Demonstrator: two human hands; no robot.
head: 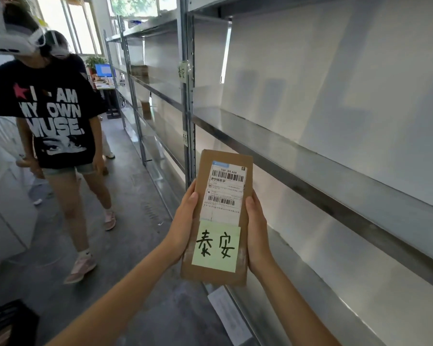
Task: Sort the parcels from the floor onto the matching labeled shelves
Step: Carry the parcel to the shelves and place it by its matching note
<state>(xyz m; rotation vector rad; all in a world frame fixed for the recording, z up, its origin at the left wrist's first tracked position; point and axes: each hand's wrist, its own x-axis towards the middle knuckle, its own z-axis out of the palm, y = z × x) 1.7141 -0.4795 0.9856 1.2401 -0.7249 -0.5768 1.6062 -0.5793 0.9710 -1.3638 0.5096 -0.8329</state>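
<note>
A flat brown cardboard parcel (245, 216) is held upright in front of me at the centre of the view. It carries a white barcode label and a green note with black handwriting (215, 247). My left hand (184, 222) grips its left edge and my right hand (256, 231) grips its right edge. Metal shelves (310, 156) run along the right, bare at this bay. Green handwritten labels (183, 71) are stuck on the upright post (190, 108), a second one lower down (185, 138).
A person in a black printed T-shirt and a headset (58, 126) stands in the aisle at left, close by. Behind is another person. Cardboard boxes (139, 70) sit on farther shelves. A paper sheet (229, 318) lies on the floor below the parcel. A dark bin (8, 323) is at bottom left.
</note>
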